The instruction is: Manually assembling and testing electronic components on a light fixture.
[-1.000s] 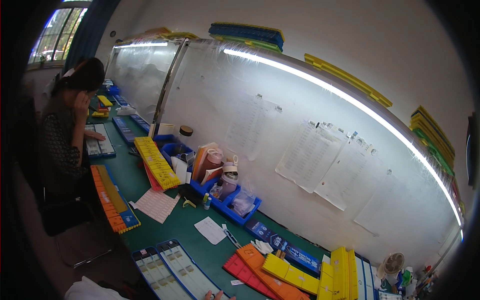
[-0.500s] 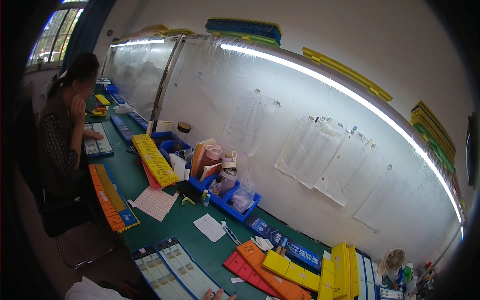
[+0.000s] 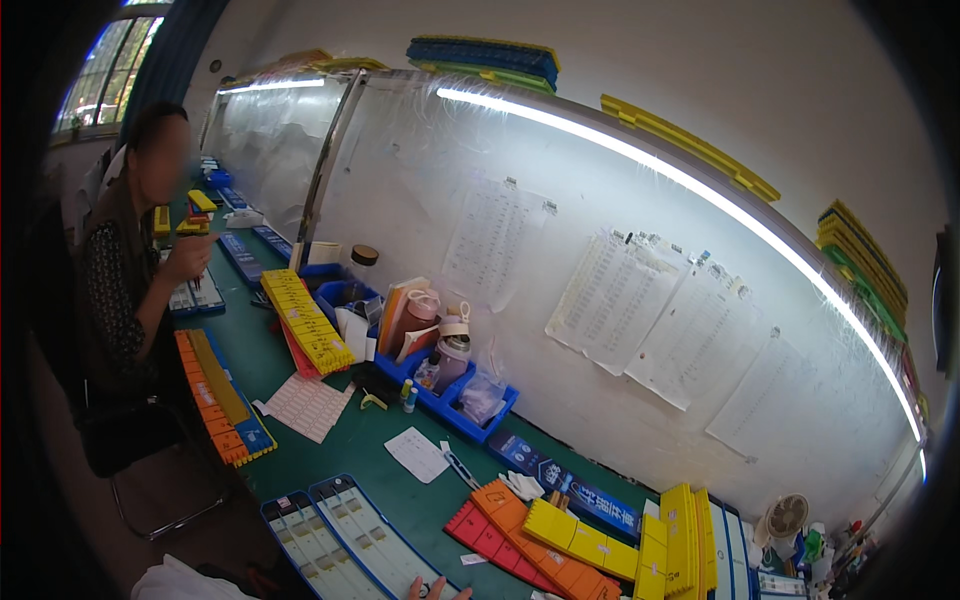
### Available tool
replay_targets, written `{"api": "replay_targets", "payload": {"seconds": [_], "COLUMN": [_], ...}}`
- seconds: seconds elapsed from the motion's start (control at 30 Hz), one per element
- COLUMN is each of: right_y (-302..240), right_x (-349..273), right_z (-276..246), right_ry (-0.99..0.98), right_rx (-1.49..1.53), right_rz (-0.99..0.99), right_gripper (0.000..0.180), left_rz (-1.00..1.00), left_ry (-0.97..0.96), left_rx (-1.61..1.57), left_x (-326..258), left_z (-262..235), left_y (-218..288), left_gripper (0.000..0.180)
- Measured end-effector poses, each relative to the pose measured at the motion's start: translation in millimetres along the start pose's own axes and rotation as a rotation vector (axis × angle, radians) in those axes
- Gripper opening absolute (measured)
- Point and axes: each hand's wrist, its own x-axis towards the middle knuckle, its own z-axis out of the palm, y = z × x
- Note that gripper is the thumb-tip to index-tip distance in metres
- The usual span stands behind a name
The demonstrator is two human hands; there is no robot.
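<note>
At the bottom edge, only the fingers of my left hand (image 3: 432,588) show. They are spread apart at the lower end of a pale tray with a blue rim (image 3: 365,535), seeming to rest there. The rest of that hand is cut off. A second pale tray (image 3: 310,550) lies alongside, on the left. To the right of my fingers lie a red numbered strip (image 3: 490,543) and an orange strip (image 3: 545,545), overlapping. My right hand is out of view. White cloth (image 3: 185,580) shows at the lower left.
A person (image 3: 130,260) sits at the far left by the green table (image 3: 300,450). Yellow strips (image 3: 305,320), a paper sheet (image 3: 416,455), blue bins (image 3: 455,410) with bottles, and orange strips (image 3: 215,395) lie about. A fan (image 3: 787,517) stands right, beside yellow blocks (image 3: 680,540).
The other person has turned their head toward me and brought a hand down from the face, holding it in front of the chest. My fingers have barely moved.
</note>
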Motion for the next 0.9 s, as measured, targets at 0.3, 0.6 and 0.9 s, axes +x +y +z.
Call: {"api": "replay_targets", "payload": {"seconds": [0.3, 0.6, 0.9], "right_y": [-5.7, -1.8, -10.1], "right_x": [-1.5, -1.7, -1.9], "right_z": [-0.6, 0.6, -3.1], "right_ry": [-0.003, -0.018, -0.016], "right_rx": [0.024, 0.009, -0.026], "right_rz": [-0.006, 0.024, 0.027], "right_gripper": [0.025, 0.024, 0.026], "left_rz": [-0.006, -0.016, -0.02], "left_ry": [-0.031, -0.063, -0.063], "left_rx": [0.031, 0.014, -0.017], "left_x": [0.9, 1.0, 1.4], "left_z": [-2.4, -7.8, -12.3], "left_y": [1.8, 2.5, 4.1], "left_gripper": [0.061, 0.061, 0.06]}}
